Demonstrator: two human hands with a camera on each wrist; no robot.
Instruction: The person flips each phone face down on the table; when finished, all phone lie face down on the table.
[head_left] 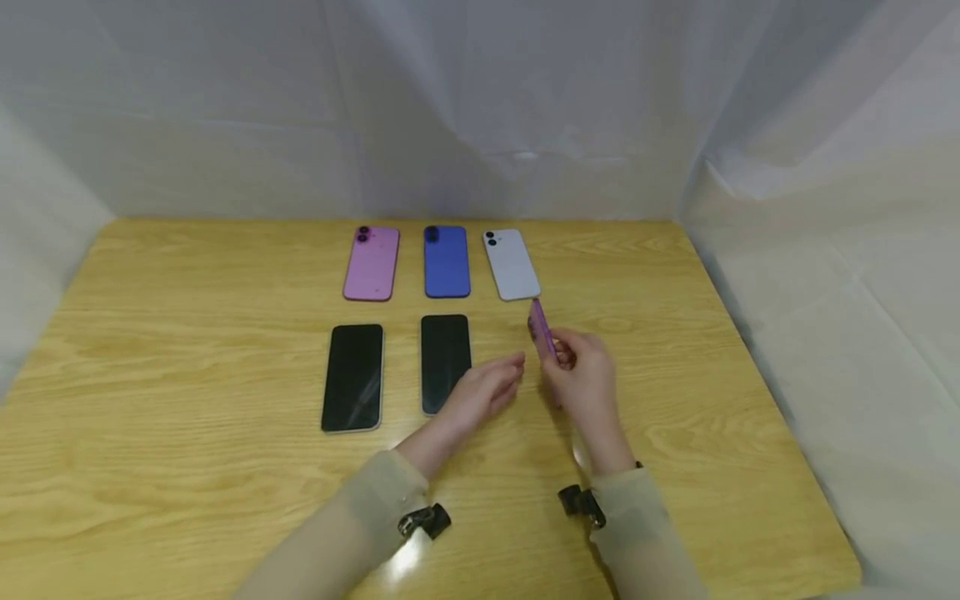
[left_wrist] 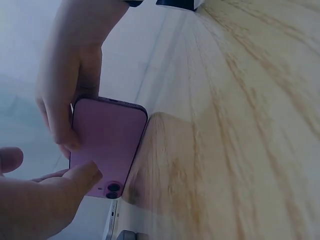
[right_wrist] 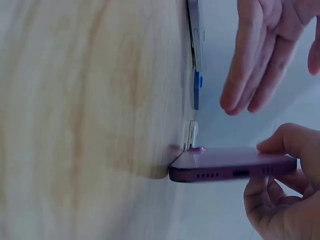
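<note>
While my right hand point(head_left: 581, 379) pinches the purple phone point(head_left: 542, 329) by its long edges, holding it on edge above the desk point(head_left: 187, 350) just in front of the white phone point(head_left: 512, 264), my left hand point(head_left: 483, 390) hovers beside it, fingers relaxed and holding nothing. I judge the purple phone rigid, fairly light, smooth-backed and likely slippery; its glass makes it fragile if dropped. Gripping across the two long sides, clear of the camera lenses, seems safest. Pink, blue and two dark face-up phones point(head_left: 352, 377) lie nearby.
</note>
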